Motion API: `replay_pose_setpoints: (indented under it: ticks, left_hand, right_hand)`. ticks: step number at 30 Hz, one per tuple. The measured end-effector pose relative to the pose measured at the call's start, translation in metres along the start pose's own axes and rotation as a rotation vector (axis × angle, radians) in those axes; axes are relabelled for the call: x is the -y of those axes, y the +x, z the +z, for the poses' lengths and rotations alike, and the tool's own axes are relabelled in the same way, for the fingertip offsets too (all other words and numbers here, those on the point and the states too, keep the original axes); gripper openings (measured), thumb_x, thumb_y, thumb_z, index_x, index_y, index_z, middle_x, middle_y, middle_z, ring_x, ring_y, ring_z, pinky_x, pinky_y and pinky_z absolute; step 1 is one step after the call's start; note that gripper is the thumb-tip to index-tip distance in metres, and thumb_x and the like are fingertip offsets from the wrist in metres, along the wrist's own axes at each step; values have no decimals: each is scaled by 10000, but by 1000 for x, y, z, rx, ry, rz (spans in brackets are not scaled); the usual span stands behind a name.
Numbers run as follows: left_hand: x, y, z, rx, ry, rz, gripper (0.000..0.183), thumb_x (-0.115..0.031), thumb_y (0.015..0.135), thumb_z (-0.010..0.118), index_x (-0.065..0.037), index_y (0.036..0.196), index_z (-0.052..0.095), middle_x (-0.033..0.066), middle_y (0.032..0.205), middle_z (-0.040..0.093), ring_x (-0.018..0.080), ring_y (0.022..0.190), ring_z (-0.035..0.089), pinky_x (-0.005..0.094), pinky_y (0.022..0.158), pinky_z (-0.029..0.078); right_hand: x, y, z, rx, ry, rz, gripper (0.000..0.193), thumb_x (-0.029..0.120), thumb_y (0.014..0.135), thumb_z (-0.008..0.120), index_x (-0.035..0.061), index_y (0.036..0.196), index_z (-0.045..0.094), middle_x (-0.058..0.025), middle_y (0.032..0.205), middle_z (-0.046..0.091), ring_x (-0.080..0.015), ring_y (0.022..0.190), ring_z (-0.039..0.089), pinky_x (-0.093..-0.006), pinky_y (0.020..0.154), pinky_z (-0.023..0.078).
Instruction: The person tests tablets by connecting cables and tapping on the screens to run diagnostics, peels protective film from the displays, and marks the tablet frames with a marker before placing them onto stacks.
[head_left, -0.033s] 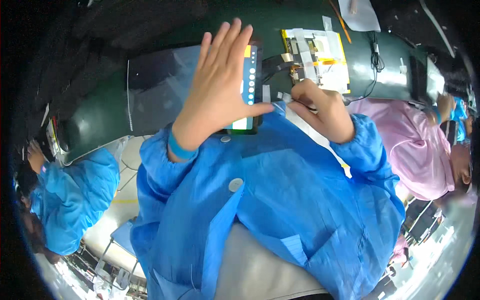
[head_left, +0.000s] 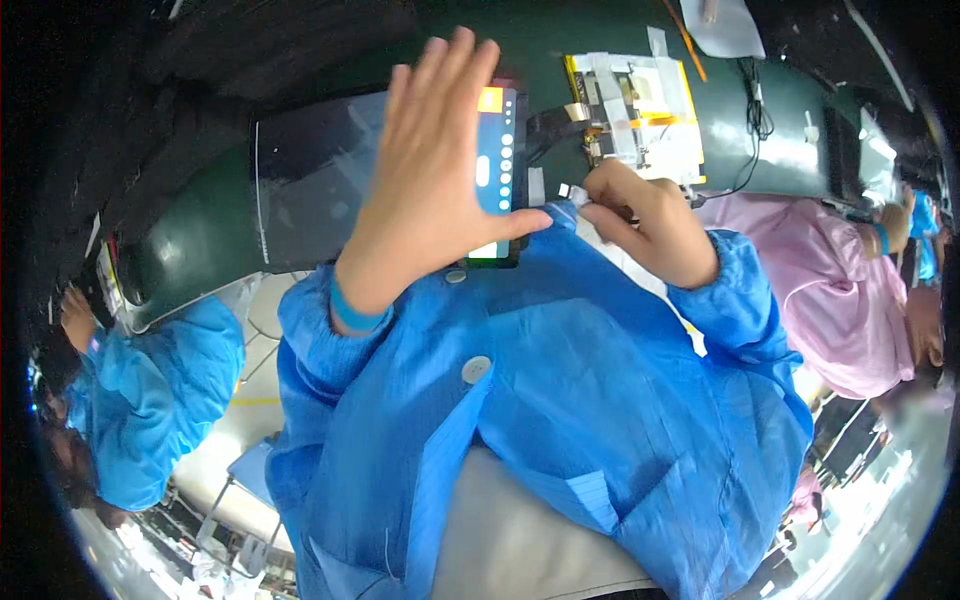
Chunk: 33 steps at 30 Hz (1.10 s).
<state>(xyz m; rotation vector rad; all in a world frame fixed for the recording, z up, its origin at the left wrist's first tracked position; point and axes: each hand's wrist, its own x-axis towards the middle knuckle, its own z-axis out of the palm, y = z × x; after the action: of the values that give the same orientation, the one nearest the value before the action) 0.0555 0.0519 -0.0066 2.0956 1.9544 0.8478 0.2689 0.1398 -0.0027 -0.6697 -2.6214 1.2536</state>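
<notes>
My left hand [head_left: 425, 190] is held flat over a dark display panel [head_left: 305, 185], fingers stretched up and thumb out to the right. It covers part of the panel, whose right side shows a lit strip with icons [head_left: 505, 165]. I cannot tell whether the palm touches the glass. My right hand [head_left: 650, 220] is closed in a pinch on a small white cable plug [head_left: 573, 193] with a metal tip, just right of the panel. Beyond that hand lies a flat white assembly with yellow edges and tape [head_left: 655, 145], with a dark ribbon [head_left: 550, 128] running toward the panel.
A black cable [head_left: 757, 125] lies coiled on the green table [head_left: 195, 225] to the right. An orange stick [head_left: 685, 40] and a white sheet [head_left: 725, 30] are at the back. A person in pink [head_left: 810, 290] sits at right, another in blue [head_left: 165, 385] at left.
My left hand has shifted slightly left and up over the panel. My right hand has moved a little to the right, and the white plug in it shows more plainly.
</notes>
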Motion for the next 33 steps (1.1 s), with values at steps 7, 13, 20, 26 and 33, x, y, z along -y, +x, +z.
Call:
replay_pose_setpoints:
  ticks: [7, 13, 20, 26, 33]
  left_hand:
    - [45, -36, -54, -4, 106, -114, 993, -474, 673, 717, -24, 1415, 235, 193, 1453, 256, 401, 1367, 155, 518, 1100, 91]
    - [96, -78, -67, -74, 14, -420, 701, -377, 838, 579, -84, 1409, 298, 130, 1452, 300, 317, 1386, 163, 433, 1122, 91]
    - [106, -80, -68, -195, -193, -487, 526, -335, 904, 456, -61, 1350, 408, 140, 1378, 412, 277, 1307, 343, 402, 1104, 183]
    - [117, -83, -50, -310, -340, -514, 525, -289, 904, 446, -2, 1341, 399, 162, 1362, 422, 266, 1292, 365, 367, 1088, 216]
    - [102, -77, -49, -268, -415, -664, 592, -294, 850, 486, -8, 1356, 375, 155, 1358, 411, 241, 1256, 399, 333, 1065, 261]
  right_hand:
    - [-16, 2, -4, 158, 817, 230, 428, 290, 989, 345, -29, 851, 597, -4, 628, 431, -77, 574, 356, -231, 537, 310]
    - [-24, 3, 8, -33, 431, 7, 234, 197, 915, 504, 4, 895, 635, -59, 702, 525, -163, 639, 508, -280, 584, 408]
    - [-11, 10, 30, -338, -237, -102, 120, 146, 737, 662, 59, 804, 613, -54, 792, 556, -233, 726, 599, -341, 612, 497]
    - [-15, 11, 34, -329, -423, -96, 168, 83, 696, 710, 52, 848, 648, -58, 805, 570, -224, 692, 593, -323, 583, 490]
    - [-22, 16, 34, -359, -551, -259, 116, 126, 641, 578, 77, 742, 552, -29, 764, 483, -167, 693, 551, -288, 577, 477]
